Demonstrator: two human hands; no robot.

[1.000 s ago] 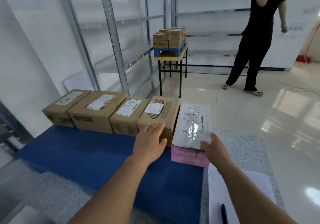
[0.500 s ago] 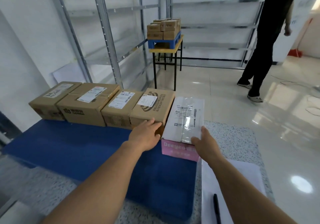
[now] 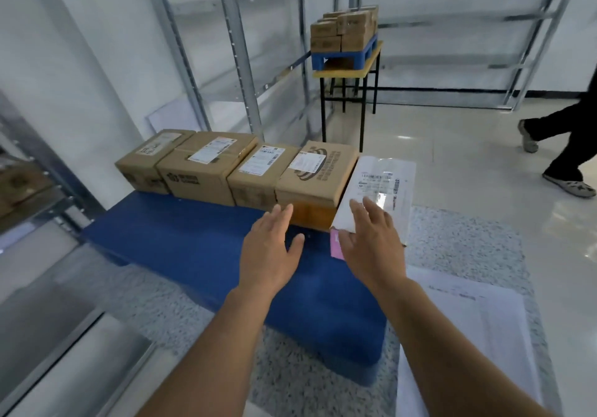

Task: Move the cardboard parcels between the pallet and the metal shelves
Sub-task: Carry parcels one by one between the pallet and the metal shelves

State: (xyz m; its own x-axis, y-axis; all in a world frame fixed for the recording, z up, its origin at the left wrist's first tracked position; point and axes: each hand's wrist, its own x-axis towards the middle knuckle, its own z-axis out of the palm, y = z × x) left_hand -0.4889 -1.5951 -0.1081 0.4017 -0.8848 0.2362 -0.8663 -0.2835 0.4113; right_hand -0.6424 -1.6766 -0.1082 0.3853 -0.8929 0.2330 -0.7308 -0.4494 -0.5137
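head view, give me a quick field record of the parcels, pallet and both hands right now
pallet: flat blue plastic pallet on a speckled surface
parcels: four brown cardboard boxes in a row along its far edge
end parcel: white plastic-wrapped parcel at the row's right end
left hand: open, over the pallet, holding nothing
right hand: open, fingers spread at the white parcel's near end; contact unclear

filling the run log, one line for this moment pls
left hand: open, above blue pallet | right hand: open, over white-wrapped parcel | nothing gripped
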